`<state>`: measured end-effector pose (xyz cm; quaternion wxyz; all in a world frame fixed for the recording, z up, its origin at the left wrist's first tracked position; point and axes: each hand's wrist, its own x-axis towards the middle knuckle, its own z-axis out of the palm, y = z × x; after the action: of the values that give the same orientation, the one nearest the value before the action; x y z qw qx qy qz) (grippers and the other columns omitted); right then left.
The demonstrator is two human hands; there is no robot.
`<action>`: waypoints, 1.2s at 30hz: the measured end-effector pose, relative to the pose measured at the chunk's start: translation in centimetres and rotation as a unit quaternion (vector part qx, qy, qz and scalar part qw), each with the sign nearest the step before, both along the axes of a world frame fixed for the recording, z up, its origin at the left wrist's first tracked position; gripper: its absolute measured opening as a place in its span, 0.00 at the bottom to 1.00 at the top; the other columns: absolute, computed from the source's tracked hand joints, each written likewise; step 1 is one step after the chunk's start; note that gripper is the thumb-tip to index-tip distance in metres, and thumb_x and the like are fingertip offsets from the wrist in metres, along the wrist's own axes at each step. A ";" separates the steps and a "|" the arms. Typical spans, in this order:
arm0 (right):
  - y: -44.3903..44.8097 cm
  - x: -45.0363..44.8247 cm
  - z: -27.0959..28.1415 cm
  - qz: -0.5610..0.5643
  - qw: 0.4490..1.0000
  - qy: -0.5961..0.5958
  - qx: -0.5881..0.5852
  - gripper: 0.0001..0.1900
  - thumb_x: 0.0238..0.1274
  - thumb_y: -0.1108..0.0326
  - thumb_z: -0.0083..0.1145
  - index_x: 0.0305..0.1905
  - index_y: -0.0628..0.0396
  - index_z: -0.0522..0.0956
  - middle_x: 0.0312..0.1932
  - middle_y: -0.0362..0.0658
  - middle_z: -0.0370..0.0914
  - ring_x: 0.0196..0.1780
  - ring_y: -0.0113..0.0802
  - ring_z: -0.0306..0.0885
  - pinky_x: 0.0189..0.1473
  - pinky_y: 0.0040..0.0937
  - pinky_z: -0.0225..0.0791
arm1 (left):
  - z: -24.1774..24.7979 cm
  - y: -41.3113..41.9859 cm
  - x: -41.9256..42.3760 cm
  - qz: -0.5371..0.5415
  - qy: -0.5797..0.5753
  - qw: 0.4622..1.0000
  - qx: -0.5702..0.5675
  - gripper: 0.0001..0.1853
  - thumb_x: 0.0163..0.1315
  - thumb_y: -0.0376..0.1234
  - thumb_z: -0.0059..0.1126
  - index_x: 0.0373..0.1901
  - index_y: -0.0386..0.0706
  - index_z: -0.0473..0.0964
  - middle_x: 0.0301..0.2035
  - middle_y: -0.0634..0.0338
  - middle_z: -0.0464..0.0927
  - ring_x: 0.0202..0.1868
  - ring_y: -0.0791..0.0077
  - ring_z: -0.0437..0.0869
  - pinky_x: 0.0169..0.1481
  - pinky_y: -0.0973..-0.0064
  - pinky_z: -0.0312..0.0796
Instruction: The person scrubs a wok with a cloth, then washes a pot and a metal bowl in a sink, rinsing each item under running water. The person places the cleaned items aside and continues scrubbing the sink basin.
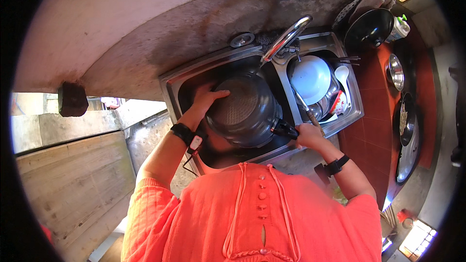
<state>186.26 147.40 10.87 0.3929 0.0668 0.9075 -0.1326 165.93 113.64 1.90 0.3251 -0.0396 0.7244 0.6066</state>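
A dark metal pot (pixel 236 105) sits in the left basin of a steel double sink (pixel 171 87), its round patterned base facing me. My left hand (pixel 209 98) grips the pot's left side, thumb laid over the base and other fingers largely hidden. On the other side, my right hand (pixel 307 134) is closed around the pot's black handle (pixel 285 128), near the divider between the basins. A chrome faucet (pixel 287 38) arches above, its spout end close to the pot's upper right; I cannot tell whether water runs.
The right basin holds a white bowl (pixel 311 76), a white spoon (pixel 342 74), a red-patterned bowl (pixel 339 102) and a wooden-handled utensil (pixel 313 116). A black wok (pixel 369 29), a steel bowl (pixel 395 72) and a pan with food (pixel 407 118) stand on the red-tiled counter (pixel 375 116).
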 end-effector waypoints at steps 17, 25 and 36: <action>-0.7 -0.8 5.1 -0.354 0.811 -0.249 -0.393 0.14 0.35 0.82 0.66 0.27 0.59 0.71 0.15 0.43 0.70 0.14 0.33 0.70 0.14 0.30 0.57 | 12.0 7.8 -2.8 -0.147 0.300 0.922 -0.198 0.57 0.36 0.55 0.80 0.69 0.38 0.66 0.61 0.41 0.73 0.65 0.53 0.72 0.71 0.65 0.61; -3.4 1.7 2.8 -0.047 0.992 0.028 -0.114 0.14 0.36 0.72 0.68 0.31 0.61 0.75 0.19 0.53 0.77 0.23 0.45 0.80 0.24 0.43 0.69 | 9.0 1.6 1.3 0.121 0.156 0.980 0.006 0.45 0.50 0.54 0.72 0.67 0.38 0.69 0.57 0.48 0.76 0.56 0.63 0.77 0.64 0.70 0.66; 1.0 0.2 2.9 0.187 0.960 0.208 0.004 0.21 0.34 0.53 0.77 0.32 0.53 0.80 0.25 0.44 0.82 0.31 0.47 0.84 0.30 0.43 0.75 | 4.4 -2.8 9.2 0.188 -0.162 0.968 -0.034 0.29 0.59 0.52 0.65 0.56 0.44 0.78 0.34 0.63 0.82 0.28 0.75 0.82 0.20 0.77 0.67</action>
<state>186.44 148.40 13.75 0.2130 -0.1313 0.9660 -0.0646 175.13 110.86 6.28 0.3172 -0.2839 0.6618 0.6171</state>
